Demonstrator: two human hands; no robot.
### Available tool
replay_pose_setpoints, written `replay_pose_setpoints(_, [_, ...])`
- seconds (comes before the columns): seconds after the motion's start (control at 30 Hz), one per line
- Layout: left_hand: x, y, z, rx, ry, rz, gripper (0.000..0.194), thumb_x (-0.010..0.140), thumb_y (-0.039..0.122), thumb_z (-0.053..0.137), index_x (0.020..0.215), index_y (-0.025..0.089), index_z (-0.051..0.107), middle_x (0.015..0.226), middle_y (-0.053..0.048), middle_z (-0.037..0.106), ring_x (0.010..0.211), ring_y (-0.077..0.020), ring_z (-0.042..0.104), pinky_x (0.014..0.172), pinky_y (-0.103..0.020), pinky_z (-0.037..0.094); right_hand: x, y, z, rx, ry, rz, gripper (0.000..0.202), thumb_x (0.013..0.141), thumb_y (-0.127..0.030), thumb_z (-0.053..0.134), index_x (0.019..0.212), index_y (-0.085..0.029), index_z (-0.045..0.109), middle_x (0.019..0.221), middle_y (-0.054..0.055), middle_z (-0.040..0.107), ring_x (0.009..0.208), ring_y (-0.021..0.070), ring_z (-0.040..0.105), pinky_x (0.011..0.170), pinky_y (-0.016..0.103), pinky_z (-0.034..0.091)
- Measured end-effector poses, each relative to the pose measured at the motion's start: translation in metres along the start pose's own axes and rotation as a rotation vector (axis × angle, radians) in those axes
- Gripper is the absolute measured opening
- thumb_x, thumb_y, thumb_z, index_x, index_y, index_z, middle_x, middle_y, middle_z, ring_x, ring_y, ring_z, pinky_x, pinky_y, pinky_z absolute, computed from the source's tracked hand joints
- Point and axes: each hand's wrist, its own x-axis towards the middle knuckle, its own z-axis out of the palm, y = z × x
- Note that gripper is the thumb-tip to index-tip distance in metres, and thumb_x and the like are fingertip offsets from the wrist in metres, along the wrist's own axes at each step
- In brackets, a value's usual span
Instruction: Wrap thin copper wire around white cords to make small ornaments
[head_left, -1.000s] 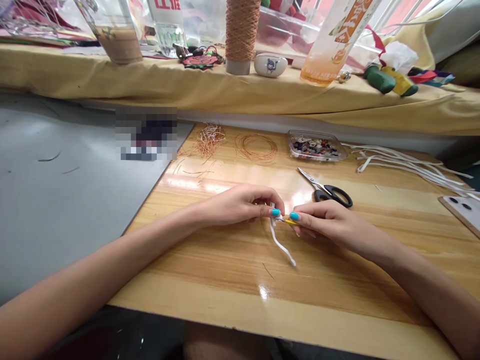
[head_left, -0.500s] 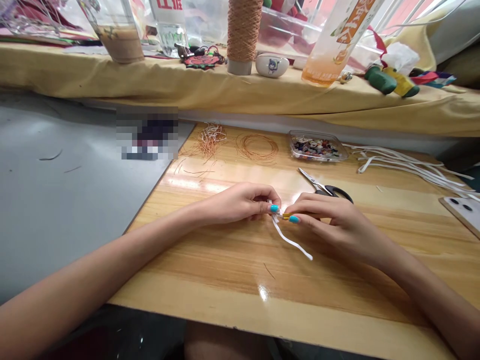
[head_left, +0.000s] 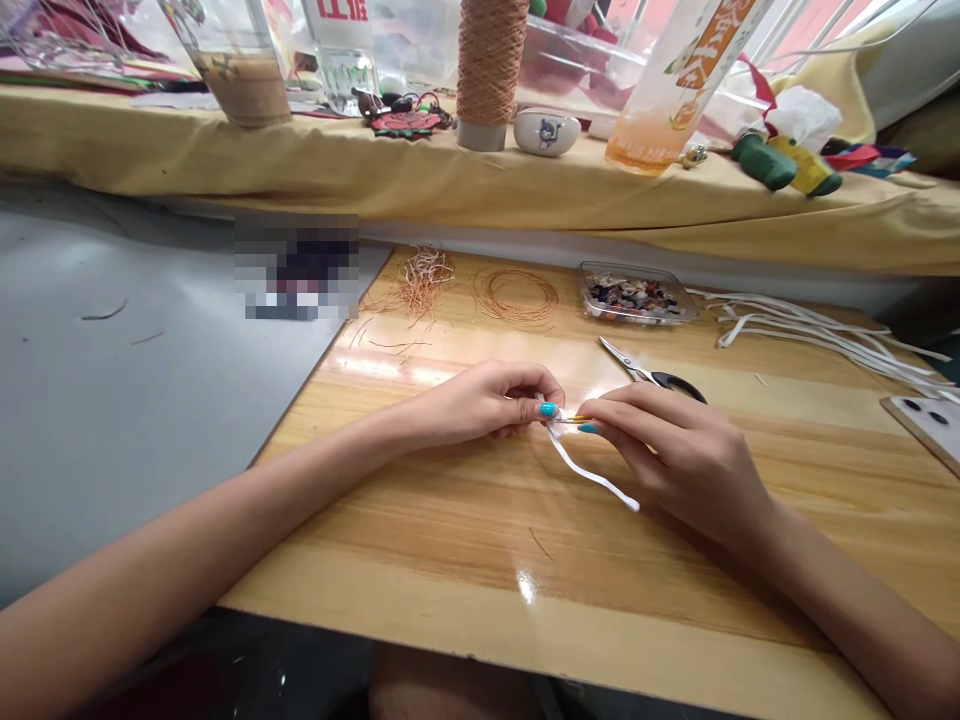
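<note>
My left hand [head_left: 517, 405] pinches a white cord [head_left: 592, 475] between thumb and bent fingers; its free tail trails down to the right over the table. A small bunched part of the cord shows at the fingertips. My right hand [head_left: 667, 440] is closed on a thin gold-coloured crochet hook [head_left: 577, 419], whose metal tip meets the cord beside my left thumb. Whether the tip passes through a loop is too small to make out. Just beyond my right hand lie scissors [head_left: 652, 375] with black handles, blades apart.
Toward the back of the wooden table [head_left: 450, 540] are a tangle of thread [head_left: 424, 280], a coil of brown cord [head_left: 515, 298] and a clear box of beads [head_left: 636, 295]. White cords [head_left: 817, 335] and a phone [head_left: 926, 425] lie right. Cups and a thread cone [head_left: 491, 70] line the ledge.
My right hand has drawn slightly right and turned, so more of the crochet hook shows between the hands. The cord's tail has swung a little right and up. My left hand stays nearly still.
</note>
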Motion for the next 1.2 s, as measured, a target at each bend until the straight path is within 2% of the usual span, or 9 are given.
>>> replay_pose_setpoints(0.23, [0.0, 0.002, 0.001, 0.026, 0.013, 0.017, 0.012, 0.079, 0.023, 0.044, 0.08, 0.013, 0.052, 0.071, 0.001, 0.051, 0.062, -0.0066, 0.042, 0.059, -0.02, 0.034, -0.006, 0.004, -0.002, -0.199, 0.001, -0.097, 0.017, 0.08, -0.016, 0.044, 0.089, -0.022, 0.058, 0.077, 0.004, 0.061, 0.073, 0.0153, 0.055, 0.066, 0.028, 0.04])
replay_pose_setpoints(0.4, [0.0, 0.003, 0.002, -0.002, 0.024, 0.005, 0.014, 0.079, 0.025, 0.045, 0.081, 0.013, 0.053, 0.073, 0.0, 0.053, 0.064, -0.0072, 0.045, 0.06, -0.021, 0.035, -0.005, 0.006, -0.004, -0.173, 0.006, -0.198, 0.02, 0.078, -0.019, 0.049, 0.097, -0.02, 0.055, 0.08, 0.004, 0.06, 0.074, 0.0153, 0.054, 0.067, 0.028, 0.04])
replay_pose_setpoints(0.47, [0.001, 0.001, 0.003, -0.005, 0.099, 0.016, 0.015, 0.079, 0.026, 0.045, 0.081, 0.013, 0.053, 0.072, 0.0, 0.053, 0.062, -0.0071, 0.045, 0.058, -0.02, 0.036, -0.003, 0.007, -0.004, -0.131, 0.015, -0.076, 0.019, 0.078, -0.027, 0.05, 0.095, -0.019, 0.055, 0.081, 0.005, 0.059, 0.074, 0.0157, 0.054, 0.065, 0.028, 0.04])
replay_pose_setpoints(0.57, [0.002, -0.002, 0.004, 0.039, 0.285, 0.072, 0.016, 0.079, 0.027, 0.046, 0.081, 0.013, 0.052, 0.074, -0.001, 0.053, 0.065, -0.0076, 0.045, 0.059, -0.021, 0.036, 0.002, 0.009, -0.006, 0.011, 0.029, 0.336, 0.027, 0.078, -0.039, 0.046, 0.09, -0.018, 0.058, 0.068, 0.003, 0.055, 0.06, 0.0133, 0.051, 0.054, 0.026, 0.037])
replay_pose_setpoints(0.67, [0.002, -0.004, 0.007, 0.1, 0.39, 0.114, 0.017, 0.078, 0.029, 0.047, 0.082, 0.013, 0.053, 0.077, -0.002, 0.055, 0.07, -0.0091, 0.047, 0.062, -0.022, 0.037, 0.009, 0.009, -0.013, 0.303, -0.085, 0.672, 0.037, 0.078, -0.047, 0.042, 0.088, -0.017, 0.061, 0.047, -0.003, 0.041, 0.042, 0.0089, 0.038, 0.041, 0.024, 0.028])
replay_pose_setpoints(0.83, [0.0, -0.003, 0.012, 0.152, 0.378, 0.155, 0.017, 0.08, 0.029, 0.045, 0.083, 0.015, 0.053, 0.08, -0.002, 0.056, 0.075, -0.0101, 0.049, 0.065, -0.023, 0.039, 0.015, 0.0, -0.018, 0.744, -0.482, 0.768, 0.038, 0.072, -0.05, 0.049, 0.08, -0.017, 0.064, 0.038, -0.008, 0.026, 0.033, 0.0049, 0.022, 0.034, 0.022, 0.018])
replay_pose_setpoints(0.9, [0.0, -0.002, 0.014, 0.204, 0.355, 0.196, 0.015, 0.08, 0.027, 0.045, 0.082, 0.015, 0.053, 0.082, -0.002, 0.056, 0.077, -0.0105, 0.05, 0.066, -0.023, 0.04, 0.015, -0.002, -0.017, 0.831, -0.561, 0.807, 0.04, 0.073, -0.05, 0.046, 0.075, -0.015, 0.065, 0.036, -0.008, 0.023, 0.031, 0.0043, 0.019, 0.032, 0.022, 0.015])
replay_pose_setpoints(1.0, [0.0, -0.002, 0.014, 0.371, 0.379, 0.294, 0.012, 0.08, 0.023, 0.045, 0.081, 0.016, 0.054, 0.086, -0.004, 0.054, 0.081, -0.0111, 0.05, 0.067, -0.024, 0.041, 0.014, -0.004, -0.016, 0.78, -0.482, 0.82, 0.041, 0.076, -0.049, 0.044, 0.07, -0.014, 0.064, 0.035, -0.007, 0.025, 0.031, 0.0043, 0.021, 0.032, 0.021, 0.016])
replay_pose_setpoints(1.2, [-0.003, -0.004, 0.015, 0.875, 0.731, 0.508, 0.02, 0.077, 0.031, 0.05, 0.089, 0.016, 0.051, 0.091, -0.007, 0.052, 0.088, -0.0161, 0.047, 0.073, -0.03, 0.041, 0.005, -0.011, -0.009, 0.232, -0.076, 0.57, 0.027, 0.08, -0.036, 0.044, 0.071, -0.02, 0.063, 0.059, 0.001, 0.06, 0.051, 0.0111, 0.051, 0.044, 0.023, 0.033])
